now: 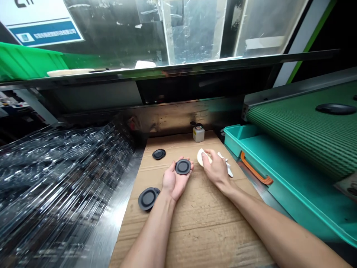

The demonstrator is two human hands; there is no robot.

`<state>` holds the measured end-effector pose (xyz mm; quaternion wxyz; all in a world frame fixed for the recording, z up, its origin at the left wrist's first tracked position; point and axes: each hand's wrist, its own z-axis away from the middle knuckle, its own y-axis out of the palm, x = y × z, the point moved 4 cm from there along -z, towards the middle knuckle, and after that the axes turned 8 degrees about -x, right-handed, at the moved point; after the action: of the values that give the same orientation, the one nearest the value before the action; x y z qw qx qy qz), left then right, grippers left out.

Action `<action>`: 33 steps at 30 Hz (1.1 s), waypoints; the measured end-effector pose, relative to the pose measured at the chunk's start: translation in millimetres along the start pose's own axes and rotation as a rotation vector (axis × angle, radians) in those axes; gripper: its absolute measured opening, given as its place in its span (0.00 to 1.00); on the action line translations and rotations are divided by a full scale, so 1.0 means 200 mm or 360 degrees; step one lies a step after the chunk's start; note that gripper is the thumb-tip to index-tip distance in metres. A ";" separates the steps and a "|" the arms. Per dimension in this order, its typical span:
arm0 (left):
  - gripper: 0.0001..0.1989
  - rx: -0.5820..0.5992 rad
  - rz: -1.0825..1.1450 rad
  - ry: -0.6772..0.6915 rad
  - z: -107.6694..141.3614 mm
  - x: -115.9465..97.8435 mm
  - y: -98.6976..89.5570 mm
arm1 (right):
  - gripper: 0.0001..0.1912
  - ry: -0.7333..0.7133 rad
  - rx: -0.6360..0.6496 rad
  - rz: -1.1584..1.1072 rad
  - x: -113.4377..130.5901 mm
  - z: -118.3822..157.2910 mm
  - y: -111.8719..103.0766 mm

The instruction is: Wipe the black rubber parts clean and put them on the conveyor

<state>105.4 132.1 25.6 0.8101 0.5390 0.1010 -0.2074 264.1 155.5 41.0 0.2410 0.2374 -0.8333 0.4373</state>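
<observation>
On the upturned palm of my left hand [176, 180] rests a round black plastic part [183, 167], its edge held by the fingers and thumb. My right hand [216, 167] is closed on a pale round pad [201, 156], pinched between thumb and fingers, to the right of the part. Behind that hand a crumpled white cloth [229, 169] lies on the cardboard sheet [200, 230]. Two more black parts lie at the left: a small one [158, 154] farther off and a larger one [147, 199] beside my left forearm.
A small whitish bottle [199, 134] with a black top stands at the cardboard's far edge. Right of the sheet sits a teal bin [237, 139] with an orange handle, below a green conveyor belt [301, 123]. Clear plastic trays [61, 186] are stacked at the left.
</observation>
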 end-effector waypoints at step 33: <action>0.27 0.0417 0.0024 -0.0576 0.16 0.00 0.06 | 0.17 -0.0072 0.0371 0.0228 -0.02 0.07 0.09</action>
<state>109.2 106.4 48.0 0.7396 0.5944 -0.0780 -0.3059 253.0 153.6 20.6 0.1611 0.2133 -0.7968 0.5419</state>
